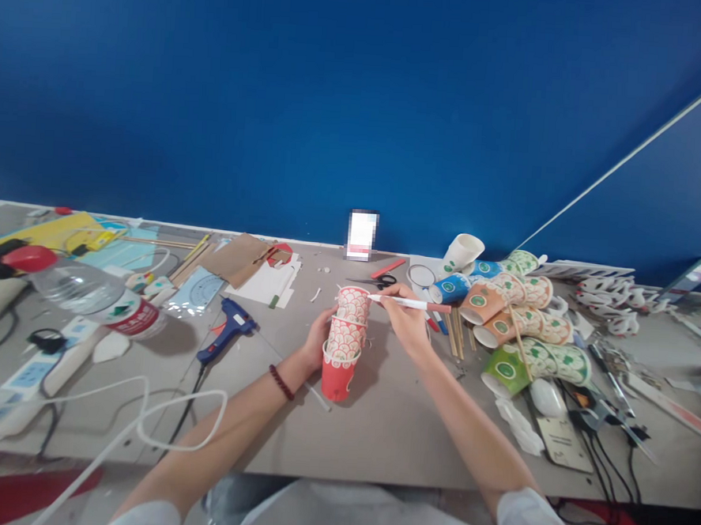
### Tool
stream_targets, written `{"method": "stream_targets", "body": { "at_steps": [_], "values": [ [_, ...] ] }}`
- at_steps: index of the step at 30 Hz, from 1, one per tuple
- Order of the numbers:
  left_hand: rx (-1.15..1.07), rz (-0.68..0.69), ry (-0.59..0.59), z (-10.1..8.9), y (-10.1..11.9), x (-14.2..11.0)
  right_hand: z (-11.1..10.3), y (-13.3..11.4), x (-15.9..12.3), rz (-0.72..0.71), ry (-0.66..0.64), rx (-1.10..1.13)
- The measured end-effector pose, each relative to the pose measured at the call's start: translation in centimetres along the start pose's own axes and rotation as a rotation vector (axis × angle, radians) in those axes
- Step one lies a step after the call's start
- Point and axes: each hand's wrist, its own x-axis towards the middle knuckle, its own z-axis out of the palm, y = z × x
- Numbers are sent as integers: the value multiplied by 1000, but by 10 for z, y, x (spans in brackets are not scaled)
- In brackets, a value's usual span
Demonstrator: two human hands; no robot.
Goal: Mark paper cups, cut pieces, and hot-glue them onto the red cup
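Note:
A stack of paper cups [347, 337] stands on the table before me, a red cup at the bottom and red scale-like patterns on the cups above it. My left hand [317, 344] is closed around the stack's left side, its fingers partly hidden behind the cups. Between the fingers of my right hand [407, 323] is a marker [414, 304] with a white barrel and a red end. Its tip points left at the upper right side of the top cup; whether it touches, I cannot tell. Black scissors [385, 281] lie just behind this hand.
Patterned cup stacks [521, 328] lie to the right, beside wooden sticks [456, 332]. On the left are a blue glue gun [226, 332], a plastic bottle [96, 298] and a power strip [52, 371]. A white cable [139, 424] loops near my left forearm. A phone-like screen [362, 235] stands at the wall.

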Motion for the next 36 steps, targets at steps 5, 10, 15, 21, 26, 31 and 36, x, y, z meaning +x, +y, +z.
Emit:
{"method": "stream_targets", "body": {
  "at_steps": [5,10,15,21,26,31,36],
  "values": [
    [2,-1,-5,-1,0,1,0,0,0,1,6,-3],
    [5,7,4,-3,-1,2,-1,-2,-1,0,-2,2],
    [-9,-12,2,1,1,1,0,2,0,32,40,105],
    [13,-12,-6,4,0,-1,-2,-4,-2,-58,34,4],
    [1,-14,20,1,-1,-1,-2,-7,-3,-63,10,-25],
    [42,-18,35,0,0,-2,-1,-6,-3,-14,-36,-26],
    [53,4,35,3,0,-2,-1,-9,-3,-7,-67,-31]
  ]
}}
